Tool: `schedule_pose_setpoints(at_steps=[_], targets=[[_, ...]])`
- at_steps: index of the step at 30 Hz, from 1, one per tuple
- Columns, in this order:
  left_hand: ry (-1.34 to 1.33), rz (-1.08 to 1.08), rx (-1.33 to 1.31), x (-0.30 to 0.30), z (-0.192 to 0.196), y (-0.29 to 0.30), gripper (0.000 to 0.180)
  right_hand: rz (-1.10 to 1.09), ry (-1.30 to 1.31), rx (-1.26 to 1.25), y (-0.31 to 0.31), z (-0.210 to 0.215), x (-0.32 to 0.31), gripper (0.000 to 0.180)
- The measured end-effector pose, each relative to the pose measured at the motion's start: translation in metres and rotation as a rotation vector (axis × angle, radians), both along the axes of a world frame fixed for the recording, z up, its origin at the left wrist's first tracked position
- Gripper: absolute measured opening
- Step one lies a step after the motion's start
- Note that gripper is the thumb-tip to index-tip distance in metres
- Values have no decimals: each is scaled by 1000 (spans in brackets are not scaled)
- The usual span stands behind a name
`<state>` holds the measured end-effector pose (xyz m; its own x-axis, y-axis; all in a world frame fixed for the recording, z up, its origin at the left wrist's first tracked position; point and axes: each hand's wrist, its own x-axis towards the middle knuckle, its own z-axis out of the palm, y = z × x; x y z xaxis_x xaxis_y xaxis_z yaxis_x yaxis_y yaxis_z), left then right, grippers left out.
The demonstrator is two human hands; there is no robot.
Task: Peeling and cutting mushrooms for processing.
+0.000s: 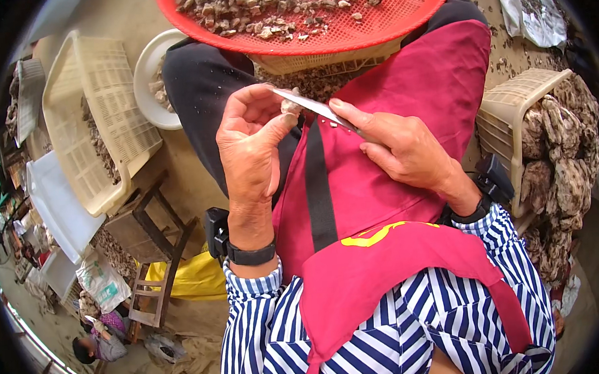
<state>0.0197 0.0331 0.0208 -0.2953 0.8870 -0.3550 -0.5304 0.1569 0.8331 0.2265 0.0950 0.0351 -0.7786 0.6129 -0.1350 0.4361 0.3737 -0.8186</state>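
In my left hand (254, 135), a small pale, rough lump, like a piece of dried mushroom (290, 107), is pinched between thumb and fingers. My right hand (401, 139) grips a knife (323, 110) with a flat metal blade. The blade points up and to the left, its tip end against the lump. Both hands are above my lap, over a crimson apron (393, 147) with a few pale crumbs on it. Just beyond them, a round red mesh basket (318, 45) holds many small brown and whitish pieces.
Below the red basket sits a cream crate (323, 61). At left stand a white basin (144, 87), a tall cream crate (111, 82) and a wooden stool (144, 231). On the right, a tipped crate (514, 105) holds large wrinkled brown clumps (559, 144). Another person (107, 343) is at lower left.
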Motion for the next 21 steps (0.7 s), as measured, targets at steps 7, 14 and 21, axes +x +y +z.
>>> schedule_pose_setpoints(at_steps=[7,14,21], targets=[[-103,27,-34,-1,3,0,35,-75,160,-42,7,-3,-3,61],[-222,39,-116,-14,15,1,30,-43,43,-78,6,-4,2,60],[197,272,-51,-100,12,-5,19,-150,109,-120,20,-3,19,59]])
